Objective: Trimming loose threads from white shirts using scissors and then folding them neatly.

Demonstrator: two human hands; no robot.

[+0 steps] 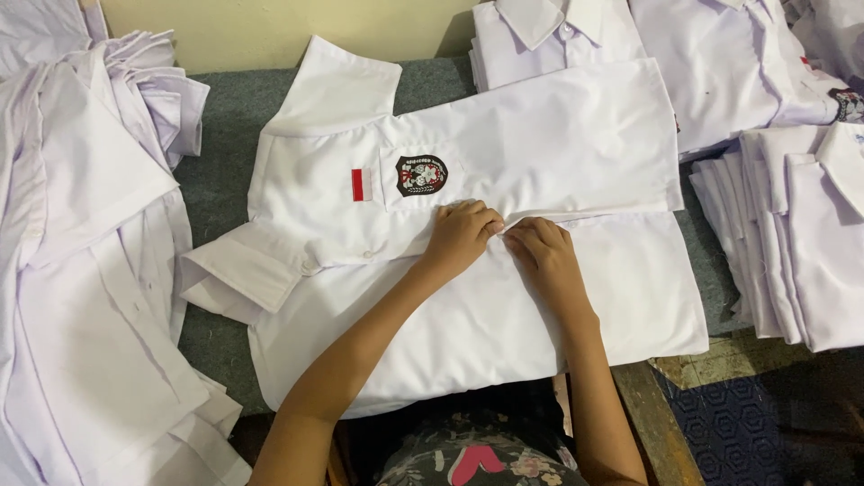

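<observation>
Both hands, left hand [461,236] and right hand [543,255], pinch the front edge of the white shirt [504,144] spread across the grey table [229,117]; light, limp cloth, likely best held at that edge.

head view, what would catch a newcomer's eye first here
A white short-sleeved school shirt lies spread across the middle of the grey felt table, its dark shield-shaped chest badge and small red-and-white patch standing out. The left hand and right hand meet at its front edge, with white shirt piles on both sides.
</observation>
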